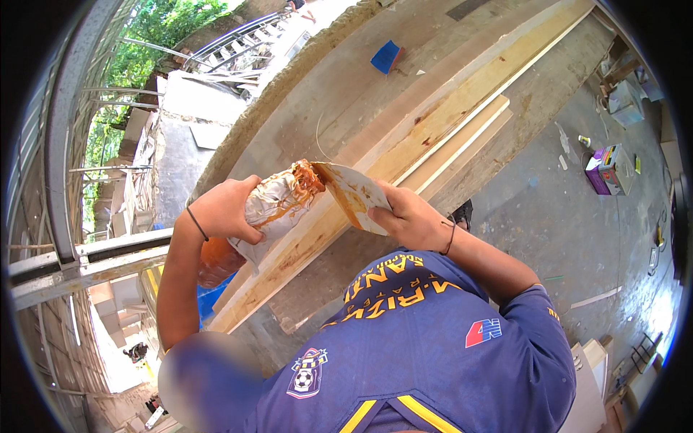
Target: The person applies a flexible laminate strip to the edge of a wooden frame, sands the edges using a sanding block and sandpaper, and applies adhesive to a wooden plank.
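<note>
Container (268,208): mouth toward the card, the left hand (222,209) wrapped around its pale, streaked side.
Goo (307,177): orange-brown, ragged at the mouth (sticky stuff, I'd guess).
Card (359,193): smeared, pinched in the right hand (413,219).
Knack: steady container, slow wipe, drips kept off the boards (433,137) below.

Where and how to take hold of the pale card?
Probably the right end of the card, coming from the right: it's flat and thin, and orange-brown smears lie mostly toward its left edge. The right hand pinches it there.
</note>
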Motion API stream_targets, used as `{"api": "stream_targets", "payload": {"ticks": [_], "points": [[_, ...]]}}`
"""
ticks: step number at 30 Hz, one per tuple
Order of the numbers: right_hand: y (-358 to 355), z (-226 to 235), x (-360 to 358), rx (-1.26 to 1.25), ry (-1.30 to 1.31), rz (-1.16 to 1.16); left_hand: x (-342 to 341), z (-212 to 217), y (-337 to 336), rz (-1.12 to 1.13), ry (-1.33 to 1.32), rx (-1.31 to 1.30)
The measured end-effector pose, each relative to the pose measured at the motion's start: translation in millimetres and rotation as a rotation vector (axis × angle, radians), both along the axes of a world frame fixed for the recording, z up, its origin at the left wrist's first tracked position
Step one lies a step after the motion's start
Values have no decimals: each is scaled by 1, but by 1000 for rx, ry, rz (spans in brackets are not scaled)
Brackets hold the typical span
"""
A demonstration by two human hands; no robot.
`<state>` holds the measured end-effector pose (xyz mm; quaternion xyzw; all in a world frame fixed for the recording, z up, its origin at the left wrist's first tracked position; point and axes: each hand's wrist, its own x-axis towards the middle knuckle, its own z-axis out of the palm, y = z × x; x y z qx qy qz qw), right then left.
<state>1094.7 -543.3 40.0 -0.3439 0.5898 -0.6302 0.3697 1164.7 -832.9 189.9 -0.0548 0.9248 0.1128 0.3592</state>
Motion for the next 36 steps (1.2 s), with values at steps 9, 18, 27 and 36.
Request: {"api": "stream_targets", "payload": {"ticks": [9,18,27,36], "points": [[19,18,-29,-52,-37,128,7,-20,-17,10,312,11],[93,18,-77,-284,-274,-371,27,-78,-85,246,767,94],[129,-2,-127,389,1086,-213,42,-187,-152,549,1347,269],[121,-64,-126,692,1629,-142,50,-230,-168,739,1565,8]]}}
